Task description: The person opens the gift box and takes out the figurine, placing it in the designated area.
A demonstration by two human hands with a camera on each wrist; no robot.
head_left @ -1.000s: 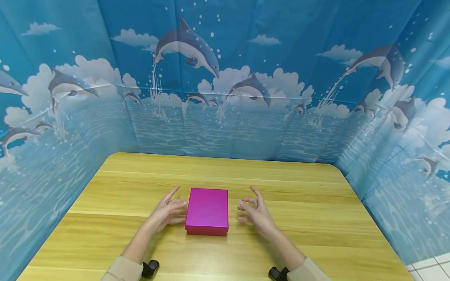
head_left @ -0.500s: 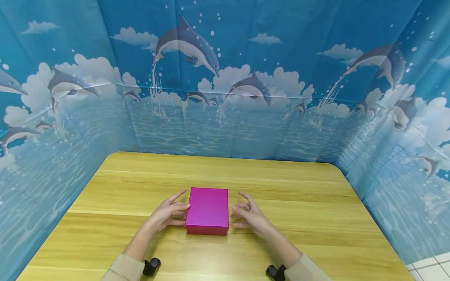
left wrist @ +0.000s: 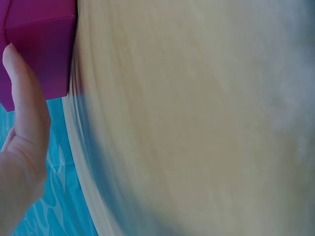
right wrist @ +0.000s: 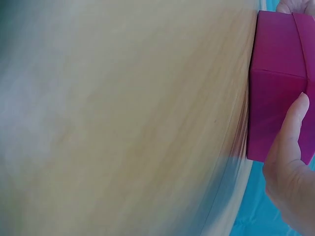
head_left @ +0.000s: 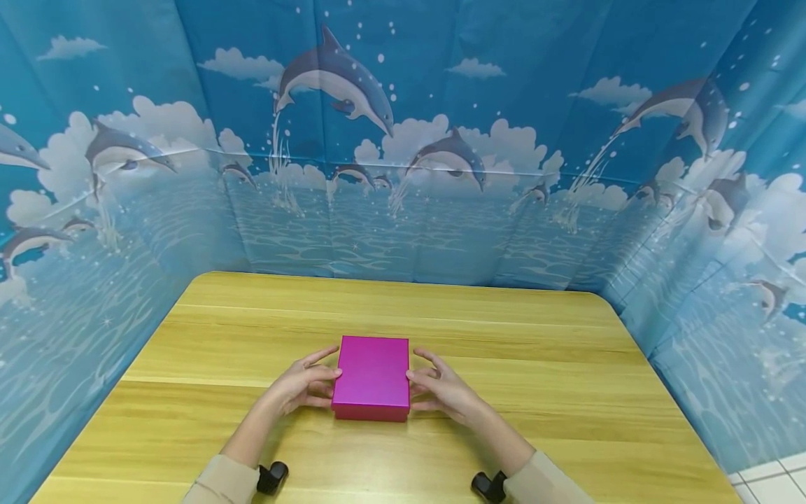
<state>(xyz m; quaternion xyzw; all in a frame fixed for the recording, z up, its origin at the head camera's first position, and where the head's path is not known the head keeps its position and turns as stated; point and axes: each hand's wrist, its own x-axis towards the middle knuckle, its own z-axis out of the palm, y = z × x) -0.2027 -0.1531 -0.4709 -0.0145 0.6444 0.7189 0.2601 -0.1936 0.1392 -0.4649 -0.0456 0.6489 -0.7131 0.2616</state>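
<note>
A magenta cardboard box (head_left: 373,371) with its lid on sits near the middle of the table in the head view. My left hand (head_left: 301,385) is at its left side, one fingertip right at the lid's edge and the other fingers spread beside the wall. On the opposite side my right hand (head_left: 448,393) mirrors this, a fingertip meeting the right edge of the lid. In the left wrist view a finger (left wrist: 24,93) lies nearly straight against the box (left wrist: 42,54). The right wrist view shows a similar finger (right wrist: 290,128) just at the lid seam of the box (right wrist: 275,88).
The box stands on a wooden table (head_left: 504,336) with rounded far corners. A blue dolphin-print curtain (head_left: 403,224) surrounds the table on the back and both sides. Black wrist devices sit at the left cuff (head_left: 273,478) and the right cuff (head_left: 489,487).
My right hand has moved left until its fingertip reaches the lid's edge. My left hand has shifted slightly right onto the lid's edge. The box has stayed in place.
</note>
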